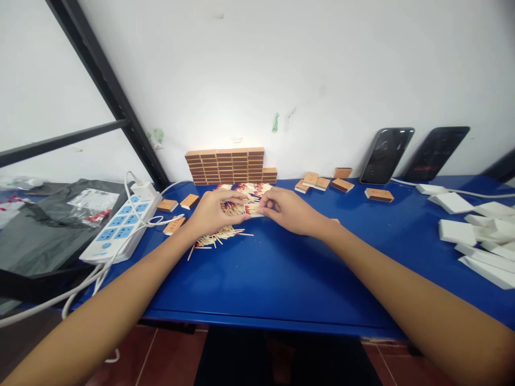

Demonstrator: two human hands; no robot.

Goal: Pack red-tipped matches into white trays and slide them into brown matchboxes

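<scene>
A small white matchbox tray filled with matches is held just above the blue table, between both hands. My left hand grips its left end, thumb in front and fingers behind. At the right end, the fingertips of my right hand are pinched together on the tray; whether they also hold matches is hidden. Red-headed loose matches lie heaped under and around my left hand, with more matches behind the hands. Beyond them, closed matchboxes stand stacked in rows against the wall.
Loose matchboxes lie to the right and near the white power strip at left. Two phones, a near one and a far one, lean on the wall. White empty trays pile up at the right. A black metal frame rises left.
</scene>
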